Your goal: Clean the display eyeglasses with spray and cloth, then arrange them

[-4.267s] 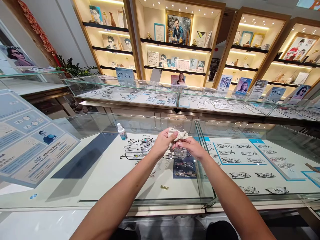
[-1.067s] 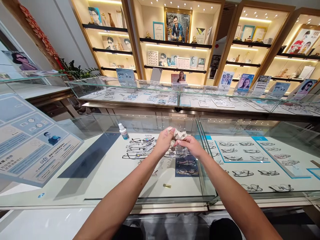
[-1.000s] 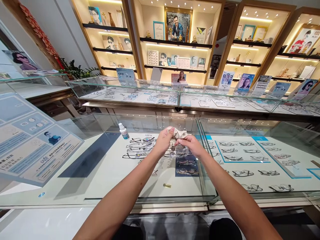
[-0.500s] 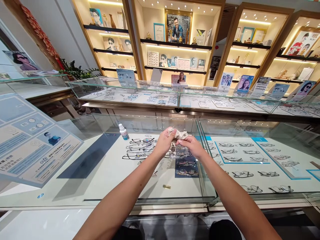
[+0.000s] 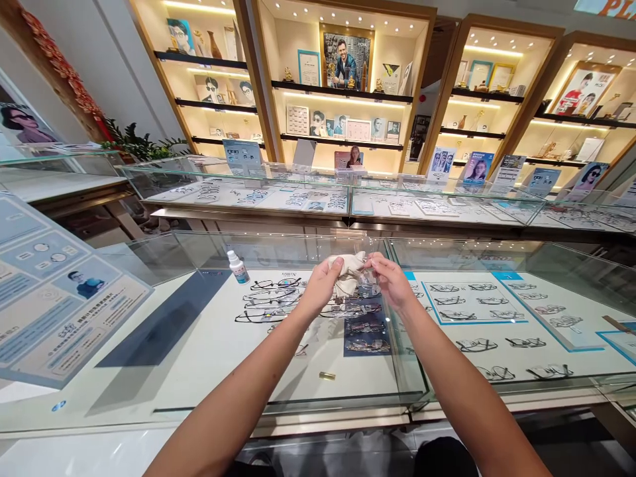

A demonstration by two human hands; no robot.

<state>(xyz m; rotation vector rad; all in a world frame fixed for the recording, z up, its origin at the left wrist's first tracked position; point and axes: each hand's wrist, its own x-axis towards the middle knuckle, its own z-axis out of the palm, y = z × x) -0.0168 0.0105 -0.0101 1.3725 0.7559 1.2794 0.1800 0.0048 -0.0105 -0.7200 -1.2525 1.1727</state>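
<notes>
A crumpled cream cloth point(image 5: 346, 275) is gripped in my left hand point(image 5: 319, 286), the thumb pressed on it. Just to its right my right hand point(image 5: 392, 281) pinches a thin, clear-lensed pair of glasses point(image 5: 368, 255), partly hidden by the cloth and fingers. Both hands are raised above the glass counter. Several glasses frames point(image 5: 273, 299) lie behind and below my left wrist. Left of them stands a small white bottle point(image 5: 238, 267) with a blue label. A small gold piece point(image 5: 326, 375) rests near the front.
The glass counter point(image 5: 199, 371) spans the front, its right part holding rows of glasses point(image 5: 477, 344). A blue and white leaflet board point(image 5: 64, 291) leans at the left. Behind are another display case point(image 5: 308, 212), lit shelves point(image 5: 342, 89) and a plant point(image 5: 144, 142).
My right hand has moved slightly away from the cloth, and more of the cloth and the glasses' rim shows. The whole view has shifted a little.
</notes>
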